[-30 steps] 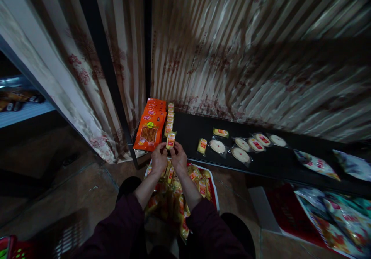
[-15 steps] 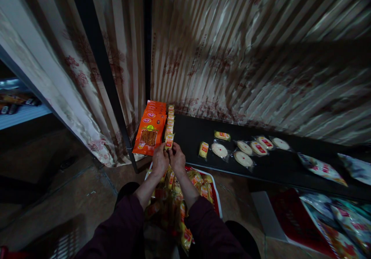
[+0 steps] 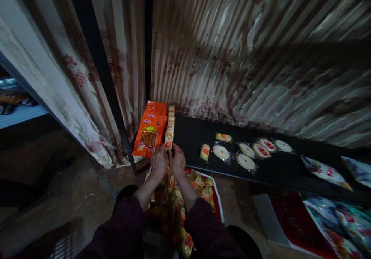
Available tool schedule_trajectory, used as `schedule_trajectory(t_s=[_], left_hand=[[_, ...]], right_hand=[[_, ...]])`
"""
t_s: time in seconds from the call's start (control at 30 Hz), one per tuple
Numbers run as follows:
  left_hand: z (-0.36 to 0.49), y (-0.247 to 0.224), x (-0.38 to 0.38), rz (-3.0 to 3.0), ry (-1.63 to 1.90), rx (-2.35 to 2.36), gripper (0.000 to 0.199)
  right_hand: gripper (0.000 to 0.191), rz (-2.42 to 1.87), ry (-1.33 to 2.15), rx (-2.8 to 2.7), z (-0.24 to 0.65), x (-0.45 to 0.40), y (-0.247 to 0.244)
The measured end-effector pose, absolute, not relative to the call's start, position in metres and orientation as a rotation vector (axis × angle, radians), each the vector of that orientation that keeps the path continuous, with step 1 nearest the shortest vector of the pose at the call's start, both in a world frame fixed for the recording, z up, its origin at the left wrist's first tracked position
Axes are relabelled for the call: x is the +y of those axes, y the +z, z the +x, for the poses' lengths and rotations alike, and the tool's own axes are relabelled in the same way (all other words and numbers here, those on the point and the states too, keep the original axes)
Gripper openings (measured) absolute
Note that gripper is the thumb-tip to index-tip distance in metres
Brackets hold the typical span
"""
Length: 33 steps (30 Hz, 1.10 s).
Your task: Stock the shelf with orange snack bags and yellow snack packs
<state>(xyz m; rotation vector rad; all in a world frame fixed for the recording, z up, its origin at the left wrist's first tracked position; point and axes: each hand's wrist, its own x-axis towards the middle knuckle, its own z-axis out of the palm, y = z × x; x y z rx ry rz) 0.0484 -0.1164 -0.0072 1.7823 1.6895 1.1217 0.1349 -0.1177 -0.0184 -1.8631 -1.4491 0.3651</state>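
Observation:
My left hand and my right hand meet at the near end of a row of yellow wrapped snack cakes. Between their fingertips is the front snack cake, in clear wrapping with a red and white label. Both hands are closed around its near end, and the thumbs are partly hidden. Left of the row lie overlapping orange snack packets, close to my left hand. Below my forearms a white-rimmed red container holds many more of the yellow cakes.
The dark shelf carries two loose yellow cakes, several round white wrapped cakes and bags to the right. A black post stands at the left, with curtains behind. Below right is a red box with packets.
The front cake has come down and sits more in line with the row. My hands stay at the row's near end, slightly lower, and the view has shifted a little.

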Motion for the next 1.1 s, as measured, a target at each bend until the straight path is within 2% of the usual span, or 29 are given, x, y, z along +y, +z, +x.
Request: schedule_trajectory(t_s=[0.6, 1.1], left_hand=[[0.049, -0.011, -0.114, 1.931, 1.066, 1.690, 0.041], [0.049, -0.018, -0.116, 2.058, 0.977, 1.742, 0.041]], right_hand=[[0.040, -1.874, 0.324, -1.435, 0.136, -0.119, -0.015], [0.046, -1.921, 0.421, -1.463, 0.142, -0.112, -0.011]])
